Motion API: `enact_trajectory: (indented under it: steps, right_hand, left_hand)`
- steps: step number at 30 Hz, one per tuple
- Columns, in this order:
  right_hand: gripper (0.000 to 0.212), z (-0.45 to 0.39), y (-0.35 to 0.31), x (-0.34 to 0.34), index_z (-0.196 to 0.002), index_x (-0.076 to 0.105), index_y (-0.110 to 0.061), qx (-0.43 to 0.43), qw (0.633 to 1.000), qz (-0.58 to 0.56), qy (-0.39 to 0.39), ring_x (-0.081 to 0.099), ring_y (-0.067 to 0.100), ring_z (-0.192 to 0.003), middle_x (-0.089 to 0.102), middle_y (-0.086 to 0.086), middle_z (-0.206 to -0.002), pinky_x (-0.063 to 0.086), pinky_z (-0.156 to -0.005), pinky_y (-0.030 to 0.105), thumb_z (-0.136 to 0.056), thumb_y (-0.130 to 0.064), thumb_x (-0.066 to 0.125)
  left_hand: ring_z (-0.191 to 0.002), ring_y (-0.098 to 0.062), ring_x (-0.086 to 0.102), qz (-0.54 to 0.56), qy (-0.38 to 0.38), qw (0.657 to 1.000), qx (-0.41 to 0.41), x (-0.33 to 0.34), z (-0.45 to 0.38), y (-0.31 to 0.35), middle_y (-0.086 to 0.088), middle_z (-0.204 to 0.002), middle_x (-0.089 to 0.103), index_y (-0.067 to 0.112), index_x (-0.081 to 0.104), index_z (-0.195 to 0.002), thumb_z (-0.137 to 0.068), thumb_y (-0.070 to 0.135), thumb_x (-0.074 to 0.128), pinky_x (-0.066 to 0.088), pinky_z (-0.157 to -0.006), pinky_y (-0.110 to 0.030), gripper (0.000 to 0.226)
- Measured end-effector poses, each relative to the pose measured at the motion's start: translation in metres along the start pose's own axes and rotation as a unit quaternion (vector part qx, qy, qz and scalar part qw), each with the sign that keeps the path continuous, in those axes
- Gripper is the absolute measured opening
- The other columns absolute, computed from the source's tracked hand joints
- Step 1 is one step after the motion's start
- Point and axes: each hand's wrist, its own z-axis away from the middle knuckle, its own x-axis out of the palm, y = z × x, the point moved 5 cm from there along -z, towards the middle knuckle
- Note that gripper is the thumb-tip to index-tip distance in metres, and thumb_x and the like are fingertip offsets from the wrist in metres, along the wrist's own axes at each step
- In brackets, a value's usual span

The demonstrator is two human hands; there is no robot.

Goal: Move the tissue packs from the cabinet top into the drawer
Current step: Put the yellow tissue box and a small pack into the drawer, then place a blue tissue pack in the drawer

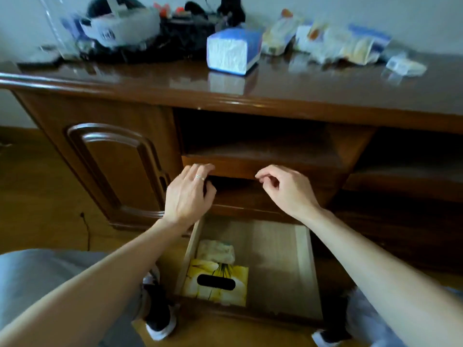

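A blue and white tissue pack (233, 50) stands on the glossy brown cabinet top (300, 88), with several paler tissue packs (333, 43) lying further right near the wall. Below, the drawer (275, 259) is pulled out; a yellow tissue box (216, 281) and a pale tissue pack (216, 250) rest in its left part. My left hand (188, 194) hovers over the shelf edge above the drawer, fingers spread and holding nothing. My right hand (285, 189) is beside it, fingers loosely curled, nothing in it.
A white headset (120, 26) and dark clutter (185, 33) sit at the back left of the cabinet top. An open shelf niche (255, 139) lies under the top. A cabinet door (112, 166) is on the left. My knees and shoes (160, 319) flank the drawer.
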Motion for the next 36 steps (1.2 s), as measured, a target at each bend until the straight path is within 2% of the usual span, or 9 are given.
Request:
enact_trajectory:
  steps: [4, 7, 11, 16, 21, 25, 28, 32, 36]
  right_hand:
    - [0.019, -0.052, -0.038, -0.086, -0.105, 0.072, -0.022, -0.133, 0.967, 0.095, 0.196, 0.060, 0.011, -0.099, 0.070, -0.010, -0.102, 0.051, -0.075, 0.024, -0.094, -0.016, 0.057]
    - [0.027, -0.095, -0.035, -0.112, -0.120, 0.066, -0.022, -0.075, 0.971, 0.171, 0.151, 0.056, 0.022, -0.114, 0.067, -0.003, -0.121, 0.045, -0.093, 0.035, -0.096, -0.028, 0.057]
    - [0.035, -0.122, -0.028, -0.114, -0.107, 0.069, -0.025, -0.010, 0.971, 0.209, 0.114, 0.059, 0.021, -0.105, 0.069, -0.005, -0.108, 0.049, -0.083, 0.037, -0.100, -0.051, 0.047]
    - [0.031, -0.125, -0.025, -0.111, -0.095, 0.067, -0.021, -0.024, 0.962, 0.202, 0.182, 0.056, 0.024, -0.093, 0.064, -0.002, -0.092, 0.047, -0.078, 0.041, -0.095, -0.049, 0.053]
    - [0.026, -0.126, -0.022, -0.109, -0.090, 0.066, -0.021, -0.038, 0.951, 0.209, 0.223, 0.054, 0.022, -0.086, 0.061, -0.003, -0.086, 0.044, -0.072, 0.038, -0.094, -0.044, 0.055]
    - [0.032, -0.130, -0.019, -0.115, -0.099, 0.064, -0.028, 0.028, 0.970, 0.145, 0.191, 0.055, 0.018, -0.088, 0.063, -0.012, -0.089, 0.040, -0.066, 0.034, -0.096, -0.052, 0.044]
    - [0.055, -0.130, -0.015, -0.127, -0.126, 0.051, -0.040, 0.169, 0.968, -0.102, 0.154, 0.058, 0.010, -0.094, 0.062, -0.022, -0.092, 0.038, -0.074, 0.033, -0.092, -0.075, 0.025]
    - [0.091, -0.111, -0.018, -0.142, -0.146, 0.042, -0.040, 0.212, 0.930, -0.291, 0.075, 0.063, 0.012, -0.114, 0.068, -0.009, -0.118, 0.045, -0.100, 0.039, -0.070, -0.089, 0.058]
    - [0.080, -0.068, -0.025, -0.142, -0.130, 0.046, -0.059, 0.167, 0.933, -0.312, 0.071, 0.069, 0.002, -0.095, 0.063, -0.010, -0.116, 0.060, -0.082, 0.033, -0.061, -0.063, 0.088]
  left_hand:
    - [-0.106, -0.021, 0.054, -0.010, 0.130, 0.988, 0.087, -0.062, -0.085, 0.025, -0.002, -0.117, 0.063, 0.017, 0.059, -0.117, -0.089, 0.019, 0.053, 0.044, -0.083, -0.032, 0.028]
    - [-0.107, -0.024, 0.051, -0.026, 0.163, 0.983, 0.083, -0.086, -0.138, 0.032, -0.003, -0.119, 0.059, 0.017, 0.058, -0.115, -0.085, 0.017, 0.056, 0.041, -0.084, -0.034, 0.030]
    - [-0.119, -0.029, 0.049, -0.011, 0.086, 0.996, 0.001, -0.079, -0.201, 0.031, -0.005, -0.133, 0.052, 0.019, 0.056, -0.127, -0.082, 0.026, 0.060, 0.045, -0.093, -0.042, 0.046]
    - [-0.141, -0.038, 0.031, 0.092, -0.044, 0.977, -0.188, -0.036, -0.271, 0.030, -0.011, -0.159, 0.018, 0.036, 0.030, -0.146, -0.068, 0.075, 0.062, 0.036, -0.111, -0.052, 0.093]
    - [-0.117, -0.044, 0.047, 0.116, -0.027, 0.959, -0.259, -0.013, -0.288, 0.032, -0.014, -0.137, 0.031, 0.029, 0.039, -0.131, -0.068, 0.057, 0.074, 0.044, -0.096, -0.046, 0.077]
    - [-0.108, -0.032, 0.056, 0.181, -0.008, 0.964, -0.195, -0.033, -0.254, 0.051, -0.001, -0.125, 0.033, 0.038, 0.043, -0.116, -0.055, 0.057, 0.075, 0.048, -0.083, -0.038, 0.072]
    - [-0.101, -0.015, 0.057, 0.178, 0.054, 0.976, -0.113, -0.058, -0.195, 0.076, 0.012, -0.120, 0.032, 0.048, 0.042, -0.117, -0.056, 0.076, 0.072, 0.049, -0.069, -0.030, 0.073]
    - [-0.113, -0.001, 0.047, 0.239, 0.088, 0.967, -0.010, -0.078, -0.129, 0.098, 0.012, -0.132, 0.032, 0.039, 0.047, -0.127, -0.076, 0.073, 0.065, 0.042, -0.077, -0.011, 0.064]
    - [-0.111, -0.016, 0.058, 0.277, 0.011, 0.948, 0.157, -0.063, -0.074, 0.125, 0.000, -0.128, 0.045, 0.017, 0.050, -0.126, -0.092, 0.043, 0.063, 0.053, -0.081, -0.033, 0.044]
